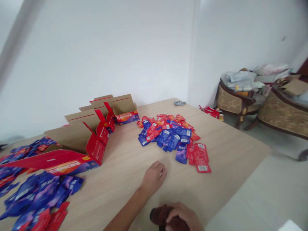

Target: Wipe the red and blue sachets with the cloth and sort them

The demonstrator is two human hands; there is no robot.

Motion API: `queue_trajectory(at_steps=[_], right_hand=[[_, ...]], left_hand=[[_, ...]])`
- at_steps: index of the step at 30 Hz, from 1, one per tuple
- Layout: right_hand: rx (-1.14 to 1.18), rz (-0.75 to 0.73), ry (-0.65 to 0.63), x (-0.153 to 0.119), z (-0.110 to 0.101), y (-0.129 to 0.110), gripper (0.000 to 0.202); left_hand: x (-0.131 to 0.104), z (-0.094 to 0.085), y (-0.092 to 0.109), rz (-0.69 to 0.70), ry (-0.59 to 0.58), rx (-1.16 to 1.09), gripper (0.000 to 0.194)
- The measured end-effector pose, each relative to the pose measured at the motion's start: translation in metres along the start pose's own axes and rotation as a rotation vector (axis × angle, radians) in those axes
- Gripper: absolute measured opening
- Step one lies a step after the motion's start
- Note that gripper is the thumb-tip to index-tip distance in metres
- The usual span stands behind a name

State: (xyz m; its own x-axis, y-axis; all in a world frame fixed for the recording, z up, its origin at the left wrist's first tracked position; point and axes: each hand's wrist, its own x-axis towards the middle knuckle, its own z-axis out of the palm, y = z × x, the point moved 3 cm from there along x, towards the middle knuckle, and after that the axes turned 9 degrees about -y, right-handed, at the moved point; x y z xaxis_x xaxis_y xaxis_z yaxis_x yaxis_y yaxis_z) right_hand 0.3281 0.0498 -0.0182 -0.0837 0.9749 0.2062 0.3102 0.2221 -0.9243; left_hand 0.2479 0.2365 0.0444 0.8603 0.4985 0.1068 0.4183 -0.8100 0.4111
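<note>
**Right hand (184,214) gripped a brown thing (159,215)**

Just past the left hand (153,177), a heap of red and blue packs (165,138) covered part of the table (231,160). Open boxes (69,138) stood in a row to its left, and more packs (44,191) lay around the nearest one. A grey scrap (180,103) lay far past the heap. Well off to the right stood chairs (228,98) with bags (243,77) on them.

The brown thing was dark and reddish, with a round, darker end that stuck out left of the right hand. It was too blurry to name. It was nearer and to the right of the left hand, which was curled up loosely.

There was one brown thing, one scrap, two chairs and at least three boxes. The packs overlapped too much to count.
</note>
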Motion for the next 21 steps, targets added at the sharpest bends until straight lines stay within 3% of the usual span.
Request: queue_trajectory(at_steps=[2, 4, 6, 8, 12, 17, 21], right_hand=[[0.056, -0.026, -0.009, 0.002, -0.006, -0.012, 0.030], [0.123, -0.044, -0.017, 0.003, -0.009, -0.018, 0.030], [0.160, -0.057, -0.029, 0.005, -0.009, -0.015, 0.035], [0.172, -0.073, -0.066, 0.007, -0.006, -0.004, 0.054], [0.204, -0.087, -0.173, 0.012, 0.004, 0.022, 0.087], [0.216, -0.043, -0.195, 0.016, 0.008, 0.027, 0.090], [0.246, -0.017, -0.148, 0.012, 0.003, 0.018, 0.079]], left_hand=[[0.013, 0.014, 0.020, 0.074, -0.022, -0.026, 0.013], [0.032, 0.029, 0.043, 0.181, -0.052, -0.054, 0.025], [0.054, 0.040, 0.062, 0.244, -0.086, -0.050, 0.039], [0.077, 0.046, 0.071, 0.215, -0.093, -0.022, 0.049], [0.107, 0.046, 0.062, 0.060, -0.032, -0.009, 0.046], [0.120, 0.051, 0.043, -0.096, -0.047, -0.045, 0.032], [0.130, 0.056, 0.037, -0.253, -0.064, -0.139, 0.054]])
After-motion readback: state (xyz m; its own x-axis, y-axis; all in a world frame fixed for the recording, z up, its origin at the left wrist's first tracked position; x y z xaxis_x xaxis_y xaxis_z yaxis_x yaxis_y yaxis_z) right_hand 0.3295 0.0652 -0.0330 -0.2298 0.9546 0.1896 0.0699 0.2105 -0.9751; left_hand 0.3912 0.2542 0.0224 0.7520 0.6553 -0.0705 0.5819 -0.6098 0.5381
